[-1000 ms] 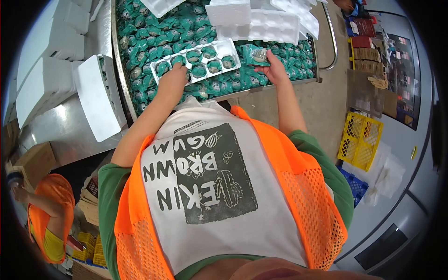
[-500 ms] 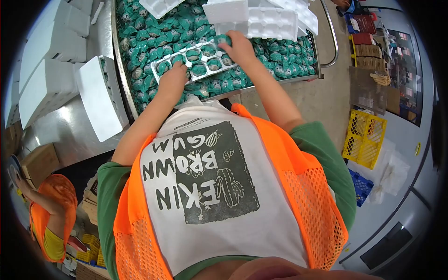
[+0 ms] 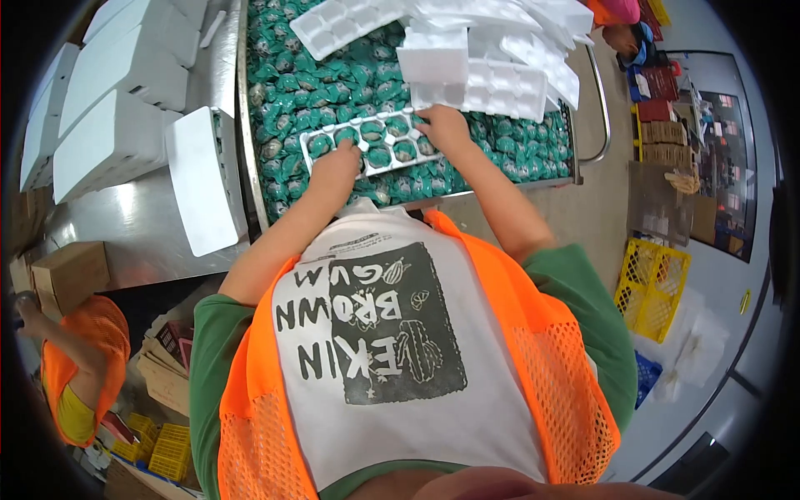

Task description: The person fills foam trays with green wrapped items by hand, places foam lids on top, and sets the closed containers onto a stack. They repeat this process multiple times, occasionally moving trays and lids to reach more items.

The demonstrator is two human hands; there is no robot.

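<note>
A white foam tray (image 3: 363, 143) with round cups lies on a large bed of green-wrapped round items (image 3: 321, 102) in a metal-rimmed cart (image 3: 252, 158). Wrapped items sit in its cups. My left hand (image 3: 337, 171) is at the tray's near left part, its fingers bent down over a wrapped item in a cup. My right hand (image 3: 446, 129) is at the tray's far right end, its fingers closed at the edge; whether an item is under them is hidden.
Empty foam trays (image 3: 504, 87) pile at the cart's far right. White closed boxes (image 3: 108, 142) stand on the metal table (image 3: 137, 218) at left. A co-worker in an orange vest (image 3: 87, 358) is at lower left; another person (image 3: 621, 33) is at upper right. Yellow crates (image 3: 652, 290) stand at right.
The view has shifted, so the cart and tray appear lower and further right. My right hand, earlier holding a wrapped item above the tray's far edge, is now down at its right end.
</note>
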